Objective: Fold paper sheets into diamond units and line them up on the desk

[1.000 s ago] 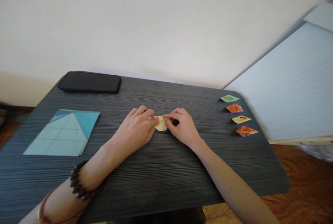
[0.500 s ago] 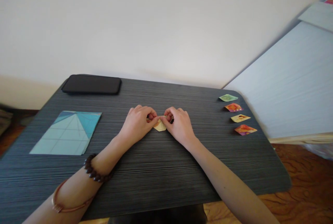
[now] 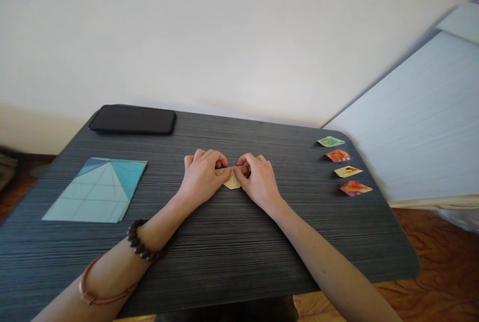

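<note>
A small folded piece of pale yellow paper (image 3: pixel 232 182) lies at the middle of the dark table, partly covered by my fingers. My left hand (image 3: pixel 202 174) pinches its left side between thumb and fingers. From the other side my right hand (image 3: pixel 258 178) grips it with the thumb on top and the fingers curled. The two thumbs nearly meet at the paper's upper middle. Its lower edge, with a crease running down it, shows below the thumbs.
A black phone (image 3: pixel 133 119) lies at the table's (image 3: pixel 224 252) back left. Nearer sits a stack of blue and pale green paper sheets (image 3: pixel 97 192). On the right, several folded paper pieces, including a green one (image 3: pixel 331 141) and an orange one (image 3: pixel 355 188), form a column. A wall rises behind.
My left thumb and fingers have shifted slightly on the paper, and more of its upper left part shows. My right hand keeps its grip. The view has moved a little.
</note>
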Motion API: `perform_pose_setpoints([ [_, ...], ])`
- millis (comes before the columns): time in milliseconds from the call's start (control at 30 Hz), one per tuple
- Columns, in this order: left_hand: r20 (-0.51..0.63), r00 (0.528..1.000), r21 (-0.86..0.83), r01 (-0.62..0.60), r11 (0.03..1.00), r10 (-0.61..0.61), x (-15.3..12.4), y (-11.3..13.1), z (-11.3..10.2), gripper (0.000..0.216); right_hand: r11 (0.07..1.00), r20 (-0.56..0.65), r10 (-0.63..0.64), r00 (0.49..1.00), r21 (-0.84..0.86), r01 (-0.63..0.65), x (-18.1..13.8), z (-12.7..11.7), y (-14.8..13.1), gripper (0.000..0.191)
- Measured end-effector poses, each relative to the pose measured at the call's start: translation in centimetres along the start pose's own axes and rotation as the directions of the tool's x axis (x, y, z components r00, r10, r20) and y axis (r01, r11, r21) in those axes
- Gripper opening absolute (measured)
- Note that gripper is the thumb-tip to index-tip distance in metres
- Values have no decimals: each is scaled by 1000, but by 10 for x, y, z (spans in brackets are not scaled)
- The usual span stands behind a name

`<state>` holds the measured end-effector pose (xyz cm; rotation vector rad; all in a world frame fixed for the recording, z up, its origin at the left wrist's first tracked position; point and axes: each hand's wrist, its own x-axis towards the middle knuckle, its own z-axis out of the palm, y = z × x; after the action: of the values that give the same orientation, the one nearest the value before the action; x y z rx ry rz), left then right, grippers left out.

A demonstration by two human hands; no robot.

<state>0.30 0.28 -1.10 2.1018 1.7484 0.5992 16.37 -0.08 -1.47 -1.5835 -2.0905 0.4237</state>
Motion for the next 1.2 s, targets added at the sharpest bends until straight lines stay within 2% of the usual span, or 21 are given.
perform_pose_setpoints([
  [133,63,998,-42,22,999,-19,1,-2,-6,9,1000,27,6,1000,16,-7,1,-2,1,3],
  [367,191,982,-133,26,991,-1,4,-11,-14,18,999,55,6,998,34,-8,2,-6,1,4],
  [500,224,974,-153,24,988,11,4,-12,-17,20,999,65,11,998,36,-13,1,-7,1,4],
  [833,257,964,-159,-28,987,68,2,-16,-20,25,999,62,5,998,36,-8,0,-6,2,4],
  [967,252,964,-178,-38,983,83,4,-21,-20,36,999,66,6,998,39,-9,1,-6,3,5],
  [1067,230,970,-182,-36,983,78,4,-21,-19,42,999,63,6,998,35,-8,1,-6,3,6],
  [1200,151,989,-163,15,987,10,3,-13,-16,35,1000,52,3,999,20,-4,1,-5,2,5],
])
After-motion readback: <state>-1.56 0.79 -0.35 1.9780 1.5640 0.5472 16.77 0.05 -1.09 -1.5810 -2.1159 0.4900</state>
